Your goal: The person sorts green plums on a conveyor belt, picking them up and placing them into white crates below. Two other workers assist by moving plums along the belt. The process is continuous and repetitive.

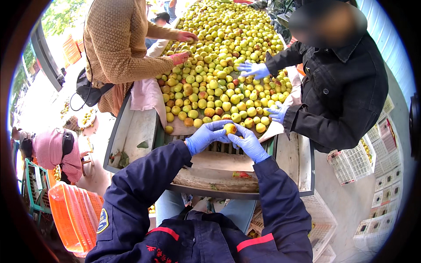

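Note:
A small round yellow fruit [230, 128] with a brown patch is held between my two hands, above the near edge of the sorting table. My left hand [209, 136], in a blue disposable glove, grips it from the left with thumb and fingers. From the right, my right hand [249, 143], gloved the same way, has its fingertips on it. A bit of yellow shows behind the right fingers; what it belongs to is mostly hidden. Just beyond both hands spreads a thick layer of yellow-green fruit [213, 84], several pieces blotched reddish brown.
A co-worker's blue-gloved hands [255, 69] reach over the fruit from the right. At the left, another person's hands [181, 58] are among it. The table's wooden front ledge [213, 182] lies before me. Orange crates [74, 217] stand low left, white plastic crates [353, 161] right.

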`<act>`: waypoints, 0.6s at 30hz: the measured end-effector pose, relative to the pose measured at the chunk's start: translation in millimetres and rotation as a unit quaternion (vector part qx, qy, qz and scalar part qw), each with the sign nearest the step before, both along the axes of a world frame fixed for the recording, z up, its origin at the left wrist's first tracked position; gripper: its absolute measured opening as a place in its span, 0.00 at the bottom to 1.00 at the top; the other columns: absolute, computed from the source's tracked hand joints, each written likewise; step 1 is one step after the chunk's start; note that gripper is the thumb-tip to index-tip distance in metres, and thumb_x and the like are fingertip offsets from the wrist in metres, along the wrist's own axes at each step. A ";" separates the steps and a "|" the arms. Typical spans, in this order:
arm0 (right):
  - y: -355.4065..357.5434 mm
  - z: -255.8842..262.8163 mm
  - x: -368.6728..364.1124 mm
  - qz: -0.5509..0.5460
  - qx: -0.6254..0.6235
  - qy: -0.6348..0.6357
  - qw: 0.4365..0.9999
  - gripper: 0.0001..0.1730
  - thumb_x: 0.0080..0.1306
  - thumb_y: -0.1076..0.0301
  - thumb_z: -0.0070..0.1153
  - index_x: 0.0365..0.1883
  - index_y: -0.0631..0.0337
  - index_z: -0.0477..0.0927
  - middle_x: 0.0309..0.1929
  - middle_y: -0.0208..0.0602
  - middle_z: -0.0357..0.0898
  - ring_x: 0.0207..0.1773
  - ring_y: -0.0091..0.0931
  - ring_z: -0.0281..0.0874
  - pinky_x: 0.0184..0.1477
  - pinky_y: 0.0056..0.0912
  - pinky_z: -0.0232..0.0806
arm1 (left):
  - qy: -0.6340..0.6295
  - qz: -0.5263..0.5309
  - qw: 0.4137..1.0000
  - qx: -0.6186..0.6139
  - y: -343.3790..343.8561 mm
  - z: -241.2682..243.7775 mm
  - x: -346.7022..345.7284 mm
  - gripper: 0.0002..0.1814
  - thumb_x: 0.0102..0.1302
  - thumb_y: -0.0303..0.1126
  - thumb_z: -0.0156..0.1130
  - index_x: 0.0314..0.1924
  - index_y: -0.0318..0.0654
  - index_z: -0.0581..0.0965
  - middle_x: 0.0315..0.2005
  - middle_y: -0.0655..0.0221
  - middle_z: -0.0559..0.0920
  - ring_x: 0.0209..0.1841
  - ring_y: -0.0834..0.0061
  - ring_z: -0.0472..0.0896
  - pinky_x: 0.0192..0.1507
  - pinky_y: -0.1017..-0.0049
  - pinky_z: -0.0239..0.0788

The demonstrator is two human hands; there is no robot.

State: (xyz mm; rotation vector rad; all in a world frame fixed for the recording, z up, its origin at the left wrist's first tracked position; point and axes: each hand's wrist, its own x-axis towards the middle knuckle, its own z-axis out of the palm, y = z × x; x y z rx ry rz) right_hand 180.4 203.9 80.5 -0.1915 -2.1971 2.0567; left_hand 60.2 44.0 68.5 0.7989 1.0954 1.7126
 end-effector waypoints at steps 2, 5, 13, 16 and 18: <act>0.0 4.2 5.9 -0.003 -0.012 -0.013 1.000 0.28 0.64 0.63 0.62 0.60 0.63 0.72 0.34 0.23 0.76 0.27 0.11 0.67 0.28 0.13 0.62 | 0.020 -0.011 1.000 -0.015 0.5 3.4 3.1 0.26 0.70 0.35 0.57 0.66 0.36 0.67 0.53 0.68 0.78 0.47 0.80 0.79 0.51 0.78 0.72; -0.5 12.1 30.3 -0.013 -0.014 -0.016 1.000 0.21 0.64 0.66 0.61 0.55 0.63 0.75 0.31 0.22 0.74 0.28 0.11 0.68 0.28 0.15 0.63 | 0.083 -0.054 0.994 -0.050 -6.2 14.1 4.4 0.25 0.72 0.37 0.55 0.66 0.37 0.67 0.52 0.72 0.79 0.44 0.84 0.78 0.47 0.80 0.71; 63.5 40.0 285.7 -0.176 0.074 -0.178 0.965 0.21 0.61 0.71 0.53 0.55 0.65 0.75 0.31 0.28 0.75 0.25 0.15 0.67 0.26 0.17 0.61 | 0.548 0.320 0.741 -0.222 -52.4 -20.8 -119.4 0.19 0.65 0.36 0.60 0.54 0.36 0.77 0.50 0.51 0.77 0.53 0.53 0.76 0.56 0.66 0.67; 85.7 11.9 384.6 -0.316 0.077 -0.278 0.904 0.30 0.64 0.68 0.54 0.65 0.63 0.66 0.29 0.29 0.76 0.21 0.14 0.66 0.21 0.15 0.57 | 0.666 0.340 0.577 -0.329 -59.9 -33.4 -151.8 0.28 0.66 0.47 0.55 0.63 0.43 0.69 0.62 0.48 0.68 0.63 0.51 0.66 0.64 0.59 0.58; 102.5 -11.4 440.3 -0.373 0.113 -0.358 0.849 0.35 0.64 0.67 0.55 0.69 0.61 0.61 0.32 0.33 0.77 0.24 0.17 0.69 0.23 0.18 0.60 | 0.675 0.299 0.542 -0.401 -53.0 -40.3 -143.7 0.32 0.66 0.52 0.52 0.66 0.46 0.66 0.65 0.48 0.63 0.67 0.50 0.60 0.67 0.54 0.49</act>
